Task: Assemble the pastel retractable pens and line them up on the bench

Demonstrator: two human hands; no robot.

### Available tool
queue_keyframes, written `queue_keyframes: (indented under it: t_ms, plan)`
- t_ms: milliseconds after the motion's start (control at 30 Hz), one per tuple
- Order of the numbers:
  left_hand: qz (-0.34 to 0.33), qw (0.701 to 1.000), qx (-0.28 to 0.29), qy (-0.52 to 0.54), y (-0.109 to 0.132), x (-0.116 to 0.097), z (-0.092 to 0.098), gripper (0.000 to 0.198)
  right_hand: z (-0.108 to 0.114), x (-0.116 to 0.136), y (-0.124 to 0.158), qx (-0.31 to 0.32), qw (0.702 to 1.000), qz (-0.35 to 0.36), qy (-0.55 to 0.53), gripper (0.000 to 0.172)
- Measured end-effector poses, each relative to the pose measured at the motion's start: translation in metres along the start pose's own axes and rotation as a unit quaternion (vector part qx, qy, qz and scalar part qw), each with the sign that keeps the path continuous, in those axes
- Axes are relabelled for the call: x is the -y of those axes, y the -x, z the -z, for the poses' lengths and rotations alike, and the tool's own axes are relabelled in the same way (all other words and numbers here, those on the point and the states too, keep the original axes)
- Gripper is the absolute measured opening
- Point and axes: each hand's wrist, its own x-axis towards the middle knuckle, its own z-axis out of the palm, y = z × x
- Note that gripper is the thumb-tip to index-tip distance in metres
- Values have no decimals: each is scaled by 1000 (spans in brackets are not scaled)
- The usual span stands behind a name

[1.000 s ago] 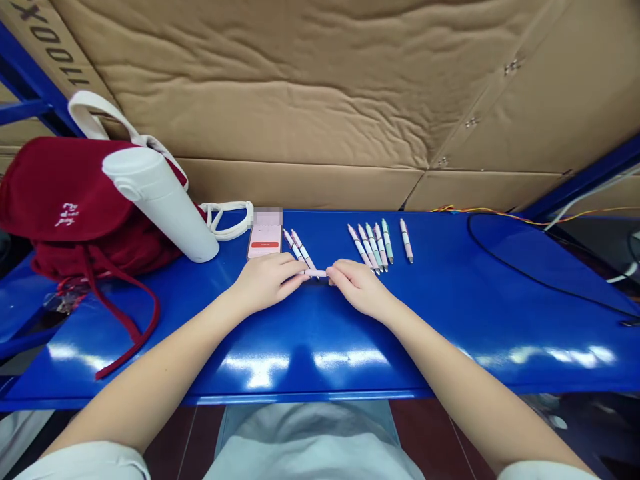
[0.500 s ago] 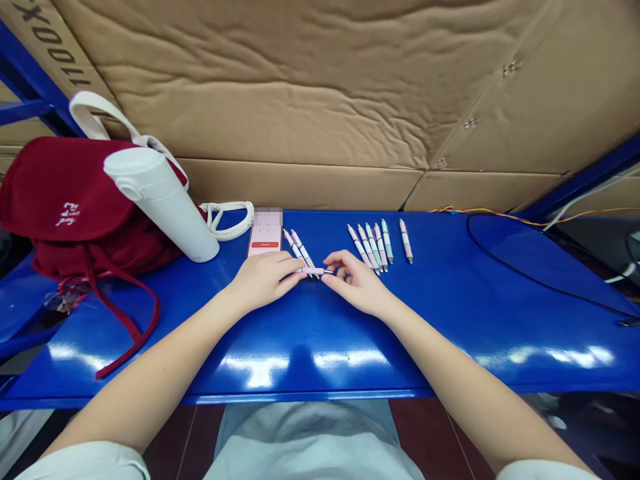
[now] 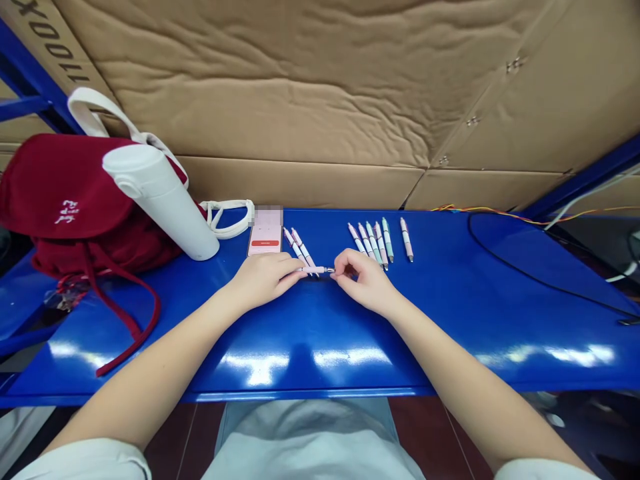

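Observation:
My left hand (image 3: 267, 277) is closed around the rear of a pale pink pen (image 3: 316, 270), held level just above the table. The thumb and index finger of my right hand (image 3: 364, 280) pinch at the pen's dark metal tip, on the right end. The exact contact there is too small to make out. Two white and pink pens (image 3: 302, 243) lie slanted behind the held pen, beside a phone (image 3: 266, 230). Past my right hand, several pink and green pens (image 3: 373, 241) lie in a row, partly covered by its fingers. One more pink pen (image 3: 407, 240) lies apart on the right.
The blue table (image 3: 480, 320) has a red bag (image 3: 70, 193) at its left end, with a white bottle (image 3: 165, 203) leaning against it. A white strap (image 3: 235, 220) lies near the phone. Black cable (image 3: 530, 270) runs along the right side. Cardboard (image 3: 300, 120) stands behind.
My right hand has shifted slightly right along the pen, its fingers now drawn into a tighter pinch at the tip. My left hand stays nearly in place.

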Motion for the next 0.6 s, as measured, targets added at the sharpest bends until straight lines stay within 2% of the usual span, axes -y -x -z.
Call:
queue_keyframes:
  t_ms: [67, 133, 267, 467, 600]
  plan:
    - [1, 1000, 4, -1, 0, 0, 0, 31, 0, 1, 0, 13, 999, -25, -24, 10]
    - [1, 1000, 10, -2, 0, 0, 0, 30, 0, 2, 0, 21, 998, -44, -38, 19]
    - [-8, 1000, 12, 1, -1, 0, 1, 31, 0, 4, -1, 23, 999, -48, -8, 10]
    - [3, 1000, 29, 6, -2, 0, 4, 32, 16, 0, -3, 3, 999, -51, -10, 10]
    - [3, 998, 56, 16, -2, -1, 6, 32, 33, -5, -5, 67, 997, -47, 10, 18]
